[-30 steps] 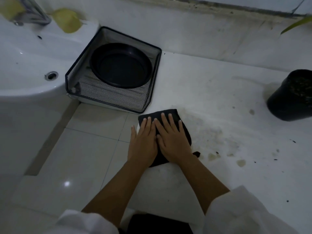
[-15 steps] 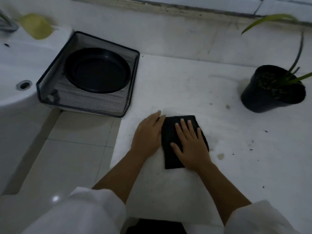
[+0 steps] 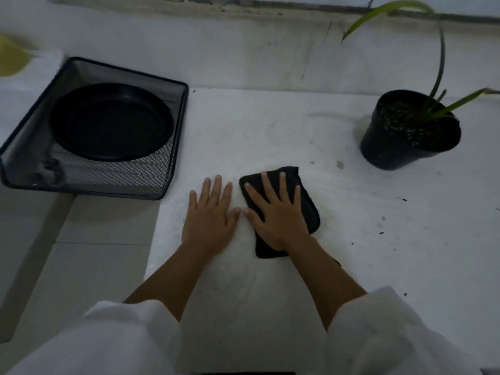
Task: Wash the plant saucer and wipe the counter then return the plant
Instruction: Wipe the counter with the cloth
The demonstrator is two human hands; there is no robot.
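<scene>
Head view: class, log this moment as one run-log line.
stage: wiping counter | right hand: flat on cloth | left hand: flat on counter | saucer: in mesh tray | plant: on counter

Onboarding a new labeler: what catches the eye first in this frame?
Two hands at centre: the right hand presses flat on a black cloth on the white counter, the left hand lies flat on the counter beside it. Then the black saucer in the mesh tray at left and the potted plant at far right.
</scene>
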